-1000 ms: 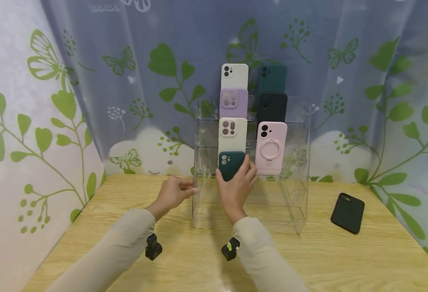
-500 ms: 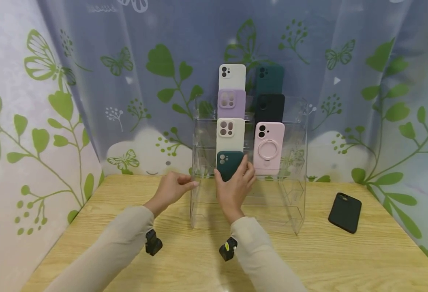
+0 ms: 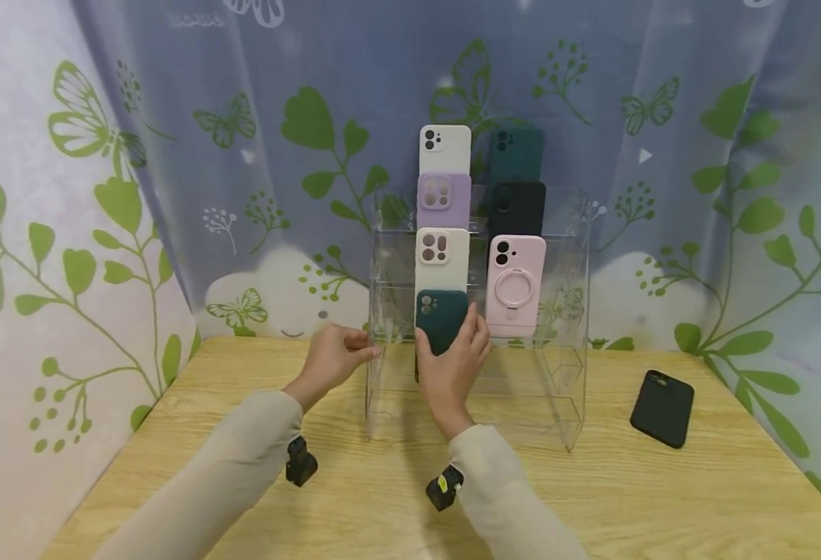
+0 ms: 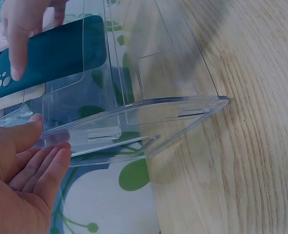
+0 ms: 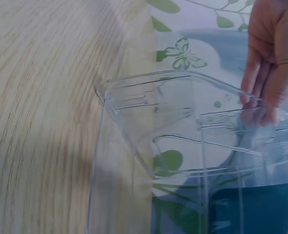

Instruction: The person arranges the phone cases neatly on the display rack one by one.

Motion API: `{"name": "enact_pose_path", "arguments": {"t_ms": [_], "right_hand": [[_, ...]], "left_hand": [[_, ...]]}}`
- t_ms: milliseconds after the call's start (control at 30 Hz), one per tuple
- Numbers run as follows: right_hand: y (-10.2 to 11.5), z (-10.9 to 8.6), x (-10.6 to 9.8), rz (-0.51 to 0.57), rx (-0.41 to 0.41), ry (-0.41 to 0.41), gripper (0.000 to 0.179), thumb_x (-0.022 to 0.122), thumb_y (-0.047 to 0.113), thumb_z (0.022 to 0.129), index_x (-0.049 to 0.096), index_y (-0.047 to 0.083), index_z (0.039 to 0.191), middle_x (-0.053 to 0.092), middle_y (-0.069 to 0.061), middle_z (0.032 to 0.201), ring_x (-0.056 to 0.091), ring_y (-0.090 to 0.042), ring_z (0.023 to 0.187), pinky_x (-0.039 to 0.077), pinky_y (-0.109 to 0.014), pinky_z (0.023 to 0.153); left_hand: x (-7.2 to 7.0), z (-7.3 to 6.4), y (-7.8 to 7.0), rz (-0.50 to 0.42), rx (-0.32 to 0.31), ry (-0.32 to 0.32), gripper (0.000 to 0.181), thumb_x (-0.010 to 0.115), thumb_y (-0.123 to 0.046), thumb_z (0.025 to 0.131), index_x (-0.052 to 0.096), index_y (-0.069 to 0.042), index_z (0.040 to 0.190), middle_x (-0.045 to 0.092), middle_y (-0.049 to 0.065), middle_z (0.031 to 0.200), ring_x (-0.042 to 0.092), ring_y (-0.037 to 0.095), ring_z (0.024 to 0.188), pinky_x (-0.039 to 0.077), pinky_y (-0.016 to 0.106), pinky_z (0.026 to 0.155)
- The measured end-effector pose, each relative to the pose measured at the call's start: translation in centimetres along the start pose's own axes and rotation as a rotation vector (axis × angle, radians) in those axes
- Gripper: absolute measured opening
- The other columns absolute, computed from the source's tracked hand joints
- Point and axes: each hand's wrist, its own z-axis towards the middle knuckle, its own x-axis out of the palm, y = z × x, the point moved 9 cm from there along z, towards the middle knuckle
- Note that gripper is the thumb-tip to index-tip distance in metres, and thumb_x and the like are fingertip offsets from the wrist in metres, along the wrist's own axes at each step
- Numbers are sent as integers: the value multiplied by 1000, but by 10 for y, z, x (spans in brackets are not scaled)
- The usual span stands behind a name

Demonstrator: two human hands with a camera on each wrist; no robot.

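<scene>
A clear acrylic stepped display stand point(image 3: 585, 350) stands on the table. My left hand point(image 3: 330, 362) pinches the edge of its left side panel, thumb on one face and fingers on the other, as the left wrist view shows. With my right hand point(image 3: 450, 381) I grip a dark green phone case point(image 3: 441, 315) by its sides, thumb on the left and fingers on the right. The case leans at the front of the left column, camera holes upward, its lower part mostly behind my hand. Directly behind it rises a cream phone case point(image 3: 441, 272).
Farther back in that column are a purple case point(image 3: 452, 211) and a white case point(image 3: 455, 152). The right column holds a pink case with a ring point(image 3: 515, 315), a black case point(image 3: 525, 206) and a green case point(image 3: 525, 155). Another black case point(image 3: 662, 408) lies on the table at right.
My right hand has shifted slightly downward along the dark green case, and more of the case's lower left edge shows. My left hand keeps its place at the stand's side panel.
</scene>
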Motion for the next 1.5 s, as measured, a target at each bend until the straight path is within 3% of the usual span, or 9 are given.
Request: {"name": "enact_pose_path", "arguments": {"t_ms": [233, 433, 633, 1200, 1500], "right_hand": [[0, 8, -19, 85, -33, 80, 82, 74, 28, 85, 30, 3, 149, 33, -20, 144, 31, -37, 134, 31, -54, 108], [-10, 20, -44, 84, -48, 101, 80, 75, 29, 85, 32, 4, 149, 31, -19, 146, 31, -34, 136, 30, -54, 109], [-27, 35, -74, 37, -2, 96, 80, 78, 25, 82, 35, 5, 147, 31, -20, 146, 28, -36, 136, 28, -56, 109], [-107, 65, -171, -119, 72, 9, 77, 72, 26, 87, 30, 7, 149, 24, -22, 149, 23, -42, 137, 24, -64, 105], [-179, 78, -208, -200, 227, -18, 82, 65, 31, 91, 17, 8, 153, 16, -23, 150, 15, -43, 137, 21, -63, 107]], "left_hand": [[0, 0, 2, -3, -15, 5, 40, 74, -18, 86, 66, 5, 117, 70, 18, 107, 68, 29, 99, 56, 40, 82], [1, 1, 2, 5, -23, 20, 41, 74, -19, 86, 66, 5, 118, 69, 18, 108, 67, 30, 101, 56, 39, 82], [0, 2, 3, 7, -23, 22, 41, 74, -20, 86, 66, 5, 118, 69, 19, 109, 67, 30, 101, 56, 40, 83], [1, 1, 3, -21, -32, 24, 41, 74, -19, 86, 65, 6, 119, 69, 18, 110, 66, 30, 103, 56, 40, 84], [1, 2, 4, -11, -32, 25, 42, 73, -19, 86, 65, 5, 119, 69, 19, 111, 66, 30, 103, 56, 40, 84]]}}
